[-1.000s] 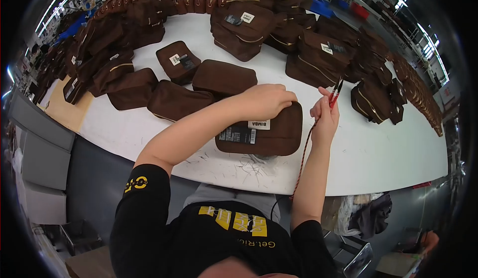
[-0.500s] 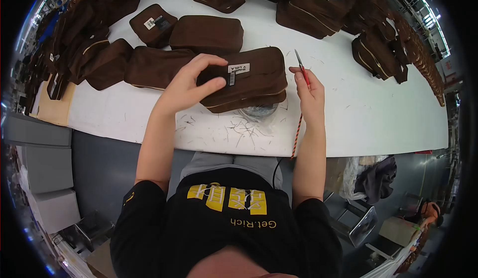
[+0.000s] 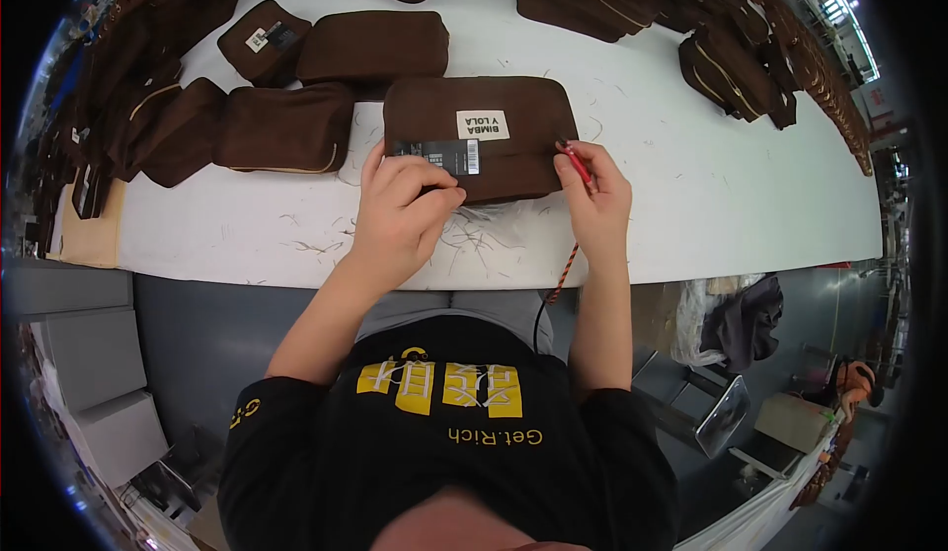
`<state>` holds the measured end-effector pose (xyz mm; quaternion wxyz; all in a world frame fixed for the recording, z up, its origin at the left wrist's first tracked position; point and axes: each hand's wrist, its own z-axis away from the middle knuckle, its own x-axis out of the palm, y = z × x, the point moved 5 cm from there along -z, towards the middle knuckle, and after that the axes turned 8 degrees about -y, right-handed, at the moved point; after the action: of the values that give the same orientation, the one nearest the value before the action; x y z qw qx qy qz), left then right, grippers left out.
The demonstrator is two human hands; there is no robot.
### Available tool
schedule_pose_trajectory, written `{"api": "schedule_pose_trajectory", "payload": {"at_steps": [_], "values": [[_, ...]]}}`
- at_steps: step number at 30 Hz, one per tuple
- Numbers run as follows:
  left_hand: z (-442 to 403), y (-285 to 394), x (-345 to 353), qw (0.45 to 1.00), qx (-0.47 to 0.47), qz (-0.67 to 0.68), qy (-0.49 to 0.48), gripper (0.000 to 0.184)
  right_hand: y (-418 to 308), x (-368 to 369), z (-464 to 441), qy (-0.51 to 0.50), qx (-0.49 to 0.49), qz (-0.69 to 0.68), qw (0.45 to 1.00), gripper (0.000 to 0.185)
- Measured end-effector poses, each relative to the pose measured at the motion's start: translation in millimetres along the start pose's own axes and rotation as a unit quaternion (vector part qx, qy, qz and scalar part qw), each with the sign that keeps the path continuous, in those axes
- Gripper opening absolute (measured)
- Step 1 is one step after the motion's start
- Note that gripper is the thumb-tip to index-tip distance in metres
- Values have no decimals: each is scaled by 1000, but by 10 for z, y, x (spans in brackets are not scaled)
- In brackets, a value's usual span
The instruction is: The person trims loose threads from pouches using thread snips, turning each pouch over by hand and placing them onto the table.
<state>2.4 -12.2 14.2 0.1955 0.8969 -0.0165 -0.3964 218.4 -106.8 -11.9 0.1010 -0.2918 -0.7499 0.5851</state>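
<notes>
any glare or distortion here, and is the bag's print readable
head view: fisheye bends the white table, corners go black; head view: ceiling light glares upper right; head view: white label sharp, fine print on black tag too small to read

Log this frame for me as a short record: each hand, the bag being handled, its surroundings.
Left hand: at the bag's near left part, fingers overlapping the black tag; grip unclear
Right hand: holding a red-handled tool, tip by the bag's right edge; contact unclear
Handled bag: brown, white label facing up
Near side: loose thread bits on the white table
Around: more brown bags, left, right and beyond
</notes>
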Motion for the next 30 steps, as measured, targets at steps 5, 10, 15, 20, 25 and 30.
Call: {"api": "schedule_pose_trajectory", "payload": {"at_steps": [5, 10, 15, 20, 25, 30], "values": [[146, -22, 139, 1000, -2, -9, 24, 12, 55, 27, 116, 19, -28, 137, 990, 19], [103, 141, 96, 1000, -11, -27, -3, 14, 49, 67, 154, 47, -94, 246, 964, 24], [148, 106, 202, 999, -19, 29, 42, 19, 111, 53, 243, 25, 5, 11, 1000, 23], [106, 96, 164, 997, -29, 44, 48, 19, -2, -38, 540, 16, -2, -21, 1000, 24], [125, 128, 192, 999, -33, 0, 40, 17, -197, -42, 682, -22, -99, 248, 964, 28], [137, 126, 209, 998, -43, -19, 35, 14, -220, -55, 743, 23, -109, 331, 937, 27]]}}
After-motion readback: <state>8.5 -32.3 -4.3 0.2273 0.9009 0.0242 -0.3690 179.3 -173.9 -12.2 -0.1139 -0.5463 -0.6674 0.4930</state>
